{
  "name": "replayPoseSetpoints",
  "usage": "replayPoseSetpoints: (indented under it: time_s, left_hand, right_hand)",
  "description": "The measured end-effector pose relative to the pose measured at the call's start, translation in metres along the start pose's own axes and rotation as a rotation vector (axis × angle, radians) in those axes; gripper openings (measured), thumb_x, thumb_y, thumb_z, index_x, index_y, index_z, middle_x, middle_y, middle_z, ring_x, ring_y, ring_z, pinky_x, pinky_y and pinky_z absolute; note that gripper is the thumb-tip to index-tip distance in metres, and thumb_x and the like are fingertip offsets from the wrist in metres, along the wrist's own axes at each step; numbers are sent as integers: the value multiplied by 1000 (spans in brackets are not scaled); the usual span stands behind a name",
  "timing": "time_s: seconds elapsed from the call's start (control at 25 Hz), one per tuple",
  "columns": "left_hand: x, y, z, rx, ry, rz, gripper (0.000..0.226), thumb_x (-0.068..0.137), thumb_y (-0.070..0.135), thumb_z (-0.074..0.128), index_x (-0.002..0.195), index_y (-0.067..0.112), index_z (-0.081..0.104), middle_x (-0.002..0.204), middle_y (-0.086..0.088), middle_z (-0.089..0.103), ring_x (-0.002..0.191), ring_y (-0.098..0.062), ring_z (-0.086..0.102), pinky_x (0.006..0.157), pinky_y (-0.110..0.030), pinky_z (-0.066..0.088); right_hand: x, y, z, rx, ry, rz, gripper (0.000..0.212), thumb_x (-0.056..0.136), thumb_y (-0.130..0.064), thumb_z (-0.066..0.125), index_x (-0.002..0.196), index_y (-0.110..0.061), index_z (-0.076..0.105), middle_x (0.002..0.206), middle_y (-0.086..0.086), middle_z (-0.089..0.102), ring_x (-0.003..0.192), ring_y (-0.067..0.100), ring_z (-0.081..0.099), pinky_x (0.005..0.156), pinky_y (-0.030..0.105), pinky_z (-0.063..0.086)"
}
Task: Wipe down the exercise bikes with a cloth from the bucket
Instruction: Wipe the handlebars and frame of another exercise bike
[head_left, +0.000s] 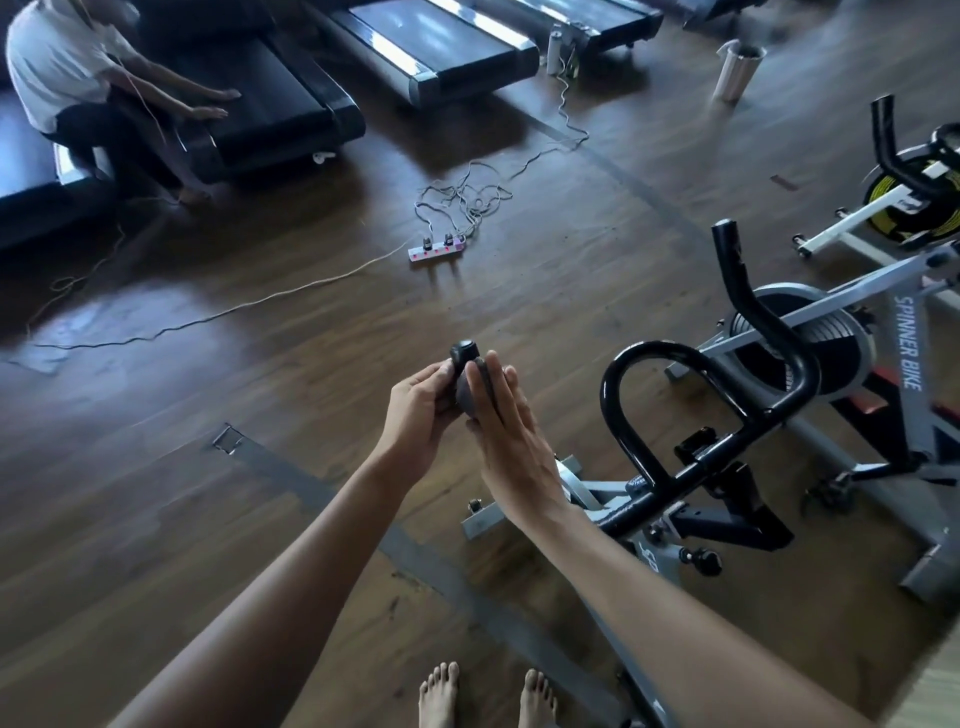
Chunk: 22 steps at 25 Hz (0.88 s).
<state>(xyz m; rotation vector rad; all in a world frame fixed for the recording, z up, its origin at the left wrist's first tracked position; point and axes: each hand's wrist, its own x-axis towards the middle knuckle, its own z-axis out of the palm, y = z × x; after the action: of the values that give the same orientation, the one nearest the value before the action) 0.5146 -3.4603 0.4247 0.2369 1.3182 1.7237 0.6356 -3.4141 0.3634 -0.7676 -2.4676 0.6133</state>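
Observation:
A grey exercise bike (906, 343) marked SPINNER BIKE stands to my right, its black looped handlebar (660, 353) close to my arms. My left hand (415, 410) curls around a black handlebar end (464, 352) whose rounded tip pokes out above my fingers. My right hand (501, 431) lies flat with straight fingers, pressing a small grey cloth (469, 397) against that bar. Most of the cloth is hidden between my hands. No bucket is in view.
A second bike (914, 202), white with a yellow wheel, stands at far right. A power strip (435, 248) with tangled cables lies on the wooden floor ahead. Treadmills (431, 47) line the back, where a person (62, 73) sits. A metal bin (735, 70) stands back right. My bare feet (488, 696) are below.

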Motion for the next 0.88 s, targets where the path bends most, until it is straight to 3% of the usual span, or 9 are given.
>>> replayPoseSetpoints:
  time_s: [0.2,0.48,0.76,0.88]
  left_hand:
    - [-2,-1,-1,38,2,-1,21,102,13,48,101,6,68,94,-10,73,88,-20,71,85,-30,56]
    - [-3,-5,1,78,35,31,21,102,13,51,109,3,68,98,-11,71,94,-24,69,96,-38,54]
    - [-24,-45,4,232,111,127,28,98,10,58,125,4,61,109,-12,72,99,-28,71,89,-36,57]
    - [-27,-55,4,261,150,127,25,97,12,60,122,7,63,110,-12,72,102,-30,71,87,-36,58]
  right_hand:
    - [-26,3,-1,-121,5,11,67,102,-17,50,160,-20,17,167,7,17,151,32,25,118,46,36]
    - [-51,1,-12,-214,-53,58,63,104,-20,48,160,-25,19,164,3,28,149,30,32,115,44,41]
    - [-77,7,-21,-306,-55,14,60,98,-12,58,154,-19,37,158,6,40,144,30,41,108,46,47]
    - [-72,1,-21,-308,-56,61,62,94,-5,57,151,-18,38,155,7,42,143,31,43,107,47,47]
